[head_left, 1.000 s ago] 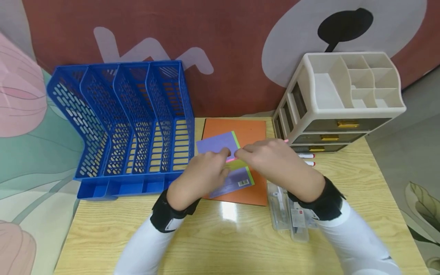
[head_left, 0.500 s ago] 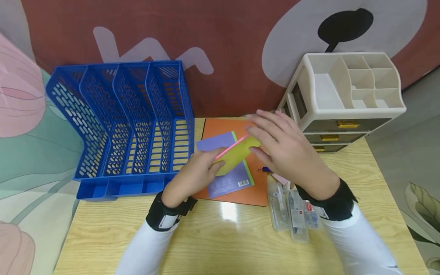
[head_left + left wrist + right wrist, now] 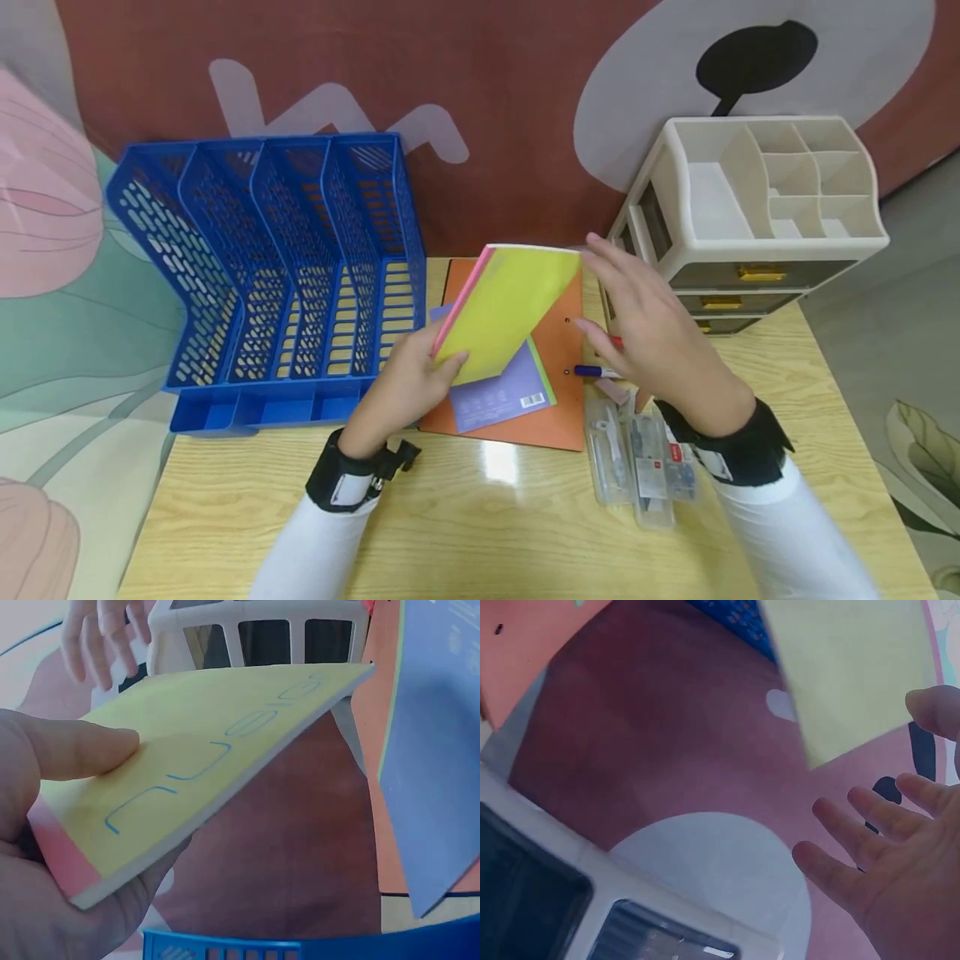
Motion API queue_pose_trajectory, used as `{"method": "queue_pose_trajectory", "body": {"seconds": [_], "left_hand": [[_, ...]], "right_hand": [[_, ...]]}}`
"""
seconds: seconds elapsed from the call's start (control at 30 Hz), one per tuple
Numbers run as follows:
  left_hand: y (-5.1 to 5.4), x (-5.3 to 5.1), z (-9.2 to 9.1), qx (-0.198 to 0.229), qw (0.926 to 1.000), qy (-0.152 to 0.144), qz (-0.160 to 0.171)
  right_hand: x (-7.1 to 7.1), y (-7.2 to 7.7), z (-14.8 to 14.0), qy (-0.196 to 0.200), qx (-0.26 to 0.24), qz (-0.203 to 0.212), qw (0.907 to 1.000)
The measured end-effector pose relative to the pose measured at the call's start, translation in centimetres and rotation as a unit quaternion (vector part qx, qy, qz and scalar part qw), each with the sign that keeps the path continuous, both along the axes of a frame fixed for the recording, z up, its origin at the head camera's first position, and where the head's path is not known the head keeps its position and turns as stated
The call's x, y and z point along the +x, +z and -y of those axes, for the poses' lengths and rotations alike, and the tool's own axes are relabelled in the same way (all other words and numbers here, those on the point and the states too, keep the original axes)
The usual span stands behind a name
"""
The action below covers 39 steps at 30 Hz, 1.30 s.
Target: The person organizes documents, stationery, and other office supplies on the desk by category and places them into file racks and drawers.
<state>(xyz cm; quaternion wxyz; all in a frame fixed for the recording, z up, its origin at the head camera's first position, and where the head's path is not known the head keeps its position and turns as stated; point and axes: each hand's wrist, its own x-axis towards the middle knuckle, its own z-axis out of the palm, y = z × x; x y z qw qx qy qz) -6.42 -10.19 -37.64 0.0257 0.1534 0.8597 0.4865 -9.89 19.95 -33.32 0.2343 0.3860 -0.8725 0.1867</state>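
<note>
My left hand (image 3: 408, 379) grips a yellow notebook (image 3: 513, 304) with a pink spine by its near left corner, thumb on top. The notebook is raised and tilted; blue lettering marks its cover in the left wrist view. My right hand (image 3: 656, 337) is beside the notebook's right edge with fingers spread, holding nothing. Whether a fingertip touches the edge I cannot tell. Beneath the notebook, a purple booklet (image 3: 498, 402) with a green edge lies on an orange folder (image 3: 558, 429), partly hidden.
A blue file rack (image 3: 300, 387) stands at the left. At the right is a white drawer organizer (image 3: 716, 200). Clear plastic cases (image 3: 651, 479) lie on the table (image 3: 480, 533) near my right wrist, with a blue-capped marker (image 3: 592, 372) behind them.
The yellow notebook has been lifted and turned so its yellow cover faces up. My right hand has let go of it and moved right, with its fingers spreading.
</note>
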Motion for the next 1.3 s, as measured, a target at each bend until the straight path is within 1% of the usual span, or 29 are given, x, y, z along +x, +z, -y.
{"method": "queue_pose_trajectory", "body": {"seconds": [0.13, 0.2, 0.37, 0.47, 0.6, 0.7, 0.77, 0.8, 0.9, 1.0, 1.13, 1.23, 1.3], "left_hand": [[-0.2, 0.1, 0.7, 0.019, 0.9994, 0.022, 0.017], [-0.3, 0.1, 1.1, 0.033, 0.9988, 0.032, 0.016], [-0.3, 0.4, 2.2, 0.068, 0.9954, 0.067, -0.009], [0.0, 0.7, 2.9, 0.088, 0.9922, 0.086, -0.02], [0.4, 1.1, 3.7, 0.095, 0.988, 0.12, -0.022], [0.4, 1.4, 4.3, 0.1, 0.9829, 0.151, -0.033], [0.3, 1.6, 4.7, 0.114, 0.9775, 0.169, -0.055], [0.2, 1.6, 5.0, 0.122, 0.9739, 0.177, -0.071], [0.3, 1.7, 5.6, 0.159, 0.9596, 0.199, -0.118], [0.5, 1.6, 6.0, 0.193, 0.9452, 0.216, -0.15], [0.5, 1.5, 6.4, 0.22, 0.9321, 0.236, -0.163], [0.2, 1.3, 6.5, 0.232, 0.9244, 0.251, -0.169], [0.0, 1.2, 6.5, 0.241, 0.918, 0.263, -0.174]], "right_hand": [[0.1, -0.4, -0.6, 0.0, -0.019, 0.012, 0.9998], [0.2, -0.6, -0.9, -0.001, -0.025, 0.016, 0.9995], [0.5, -1.2, -1.7, -0.018, -0.014, 0.036, 0.9991], [0.7, -1.7, -2.3, -0.032, -0.002, 0.056, 0.9979], [0.7, -2.3, -2.9, -0.048, 0.013, 0.085, 0.9951], [0.9, -2.7, -3.3, -0.062, 0.025, 0.117, 0.9909], [1.1, -3.0, -3.5, -0.071, 0.038, 0.137, 0.9873], [1.2, -3.2, -3.7, -0.075, 0.044, 0.147, 0.9853], [1.6, -3.8, -4.2, -0.08, 0.059, 0.166, 0.9811], [2.1, -4.4, -4.9, -0.08, 0.067, 0.178, 0.9784], [2.6, -5.4, -5.7, -0.076, 0.073, 0.191, 0.9759], [2.9, -6.0, -6.4, -0.074, 0.074, 0.198, 0.9746], [3.1, -6.3, -6.7, -0.072, 0.077, 0.199, 0.9744]]}}
